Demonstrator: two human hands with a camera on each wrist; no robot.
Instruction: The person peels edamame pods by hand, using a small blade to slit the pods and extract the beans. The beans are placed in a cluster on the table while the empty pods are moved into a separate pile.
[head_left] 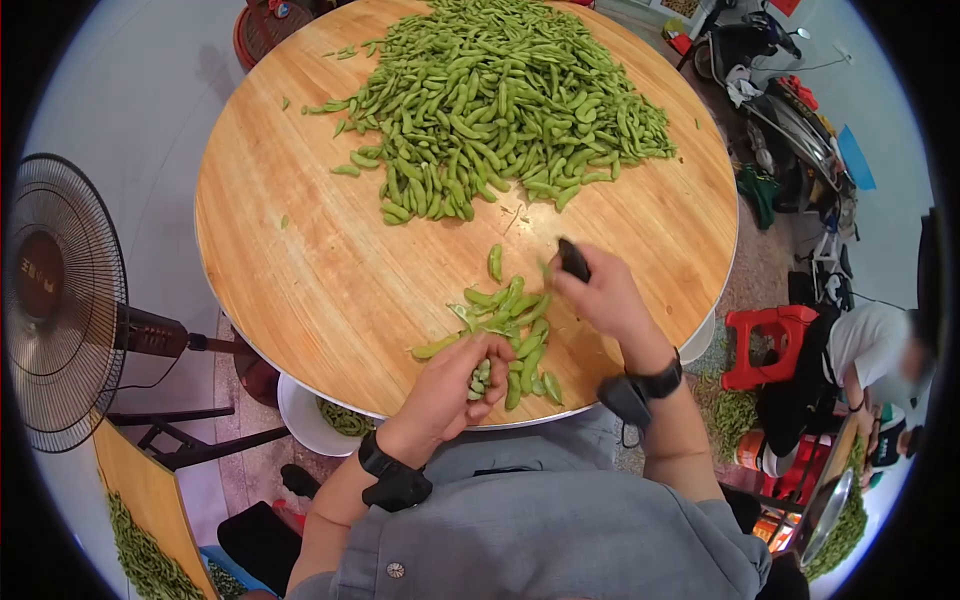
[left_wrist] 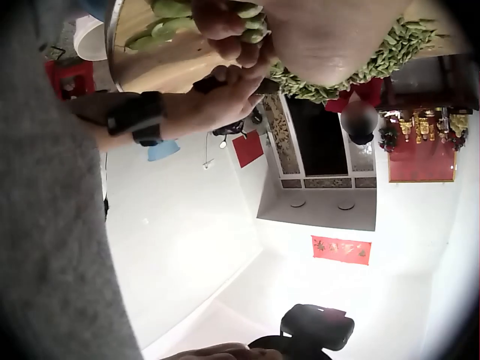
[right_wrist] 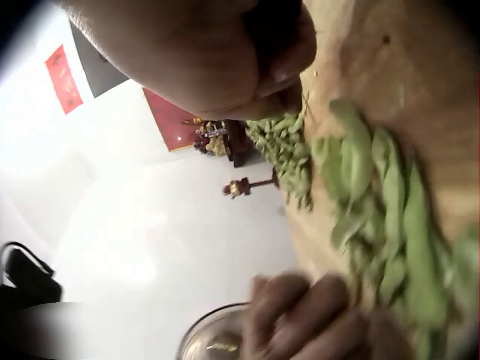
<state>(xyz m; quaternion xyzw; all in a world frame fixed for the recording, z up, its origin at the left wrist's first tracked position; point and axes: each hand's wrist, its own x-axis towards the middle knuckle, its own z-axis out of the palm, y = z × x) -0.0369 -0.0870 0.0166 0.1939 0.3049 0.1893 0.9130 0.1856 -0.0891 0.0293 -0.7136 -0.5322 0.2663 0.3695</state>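
Note:
My left hand [head_left: 440, 388] curls its fingers round a small bunch of green soybean pods [head_left: 480, 380], near the table's front edge. Some of these held pods [left_wrist: 253, 22] also show between the fingers in the left wrist view. My right hand [head_left: 608, 298] grips a black-handled tool [head_left: 573, 260] a little farther out to the right; I cannot tell the tool's kind. A blurred bit of green is at the right fingertips. Loose pods [head_left: 530, 372] lie between and beside the hands, and these pods [right_wrist: 424, 255] fill the right side of the right wrist view.
A large heap of pods [head_left: 500, 90] covers the far part of the round wooden table [head_left: 290, 260]. A white bucket [head_left: 305, 420] stands below its left edge. There is a fan [head_left: 70, 300] at left, and a red stool [head_left: 768, 345] and another person [head_left: 870, 350] at right.

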